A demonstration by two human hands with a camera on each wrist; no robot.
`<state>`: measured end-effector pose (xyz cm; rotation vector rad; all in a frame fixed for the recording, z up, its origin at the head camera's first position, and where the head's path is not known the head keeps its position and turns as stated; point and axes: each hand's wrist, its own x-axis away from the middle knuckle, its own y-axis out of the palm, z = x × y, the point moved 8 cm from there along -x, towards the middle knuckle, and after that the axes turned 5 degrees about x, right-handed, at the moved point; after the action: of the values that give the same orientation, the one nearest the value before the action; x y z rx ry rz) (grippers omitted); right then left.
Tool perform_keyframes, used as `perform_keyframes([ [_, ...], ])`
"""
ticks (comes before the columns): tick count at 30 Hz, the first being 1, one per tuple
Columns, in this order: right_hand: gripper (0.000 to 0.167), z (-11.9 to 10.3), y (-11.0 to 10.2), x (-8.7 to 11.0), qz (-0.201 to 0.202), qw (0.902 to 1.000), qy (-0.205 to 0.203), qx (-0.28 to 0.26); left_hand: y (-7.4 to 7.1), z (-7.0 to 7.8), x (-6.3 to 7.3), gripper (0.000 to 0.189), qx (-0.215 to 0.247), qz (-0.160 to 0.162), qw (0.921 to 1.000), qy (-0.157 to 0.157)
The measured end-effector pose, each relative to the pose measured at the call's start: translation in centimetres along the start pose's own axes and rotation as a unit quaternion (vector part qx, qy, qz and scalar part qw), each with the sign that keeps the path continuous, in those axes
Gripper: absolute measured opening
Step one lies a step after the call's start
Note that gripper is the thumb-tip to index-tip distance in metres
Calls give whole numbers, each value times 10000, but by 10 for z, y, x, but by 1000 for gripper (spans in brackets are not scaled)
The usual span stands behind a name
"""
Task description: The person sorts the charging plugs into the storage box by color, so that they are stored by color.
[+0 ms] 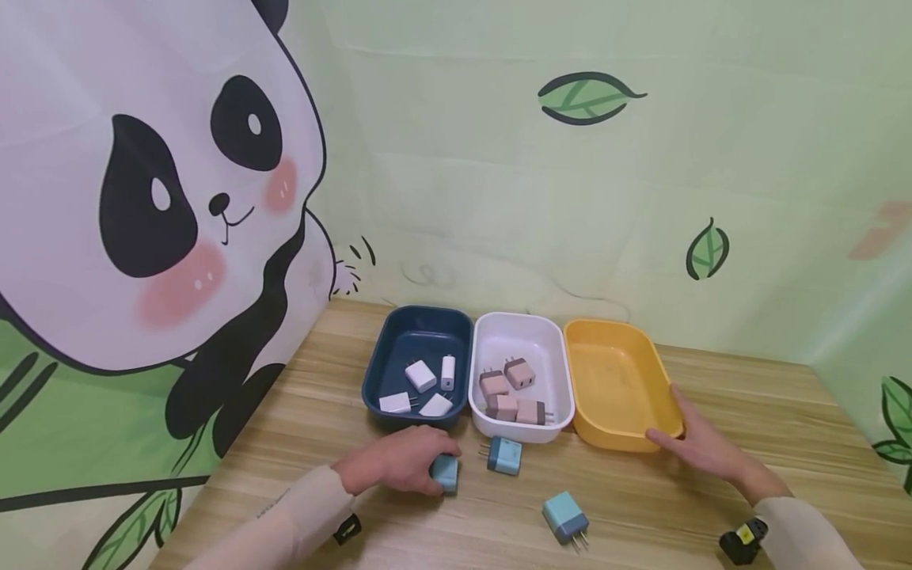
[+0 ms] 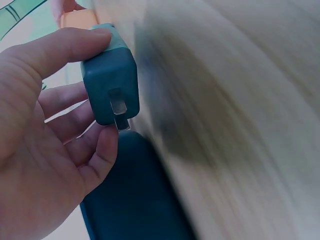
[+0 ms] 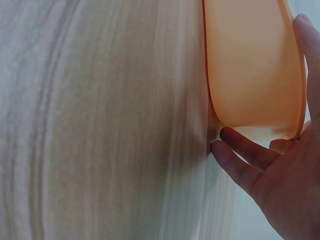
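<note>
My left hand [image 1: 406, 461] pinches a blue plug-in charger [image 1: 445, 473] at the table top, just in front of the dark blue tray [image 1: 370, 388]. In the left wrist view, the thumb lies on one side of this charger [image 2: 111, 82], and its metal prongs point toward the camera. Two more blue chargers lie on the table: one with prongs pointing left [image 1: 504, 456], the other nearer the front edge [image 1: 565, 514]. My right hand [image 1: 712, 453] touches the near right corner of the yellow tray [image 1: 616, 380], its fingers fairly straight along the outside.
Several white chargers [image 1: 421, 376] lie in the dark blue tray. Beside it, the white tray [image 1: 522, 324] holds several pink chargers [image 1: 518, 373]. All three trays stand side by side on the wooden table [image 1: 741, 396], before a wall with a printed panda [image 1: 214, 198].
</note>
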<state>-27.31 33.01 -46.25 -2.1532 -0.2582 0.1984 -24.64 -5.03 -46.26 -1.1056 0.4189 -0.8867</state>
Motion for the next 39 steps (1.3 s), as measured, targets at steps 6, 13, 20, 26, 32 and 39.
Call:
perform_keyframes([
  [6, 94, 3, -1, 0, 24, 10000, 10, 13, -8, 8, -3, 45, 103, 104, 9997, 205],
  [13, 96, 4, 0, 1, 30, 9999, 85, 89, -23, 28, -10, 42, 243, 96, 9989, 396],
  [20, 96, 2, 1, 2, 5, 9999, 101, 113, -42, 51, -21, 45, 285, 113, 9980, 560],
  [26, 96, 6, 2, 1, -80, 9998, 153, 91, -58, 61, -38, 49, 53, 228, 9986, 482],
  [32, 97, 9, 3, 0, -125, 9997, 200, -2, -70, 68, -57, 48, -228, 278, 9986, 393],
  [39, 96, 9, 3, 0, -41, 10000, 87, -10, -77, 70, -81, 48, -439, 281, 9980, 355],
])
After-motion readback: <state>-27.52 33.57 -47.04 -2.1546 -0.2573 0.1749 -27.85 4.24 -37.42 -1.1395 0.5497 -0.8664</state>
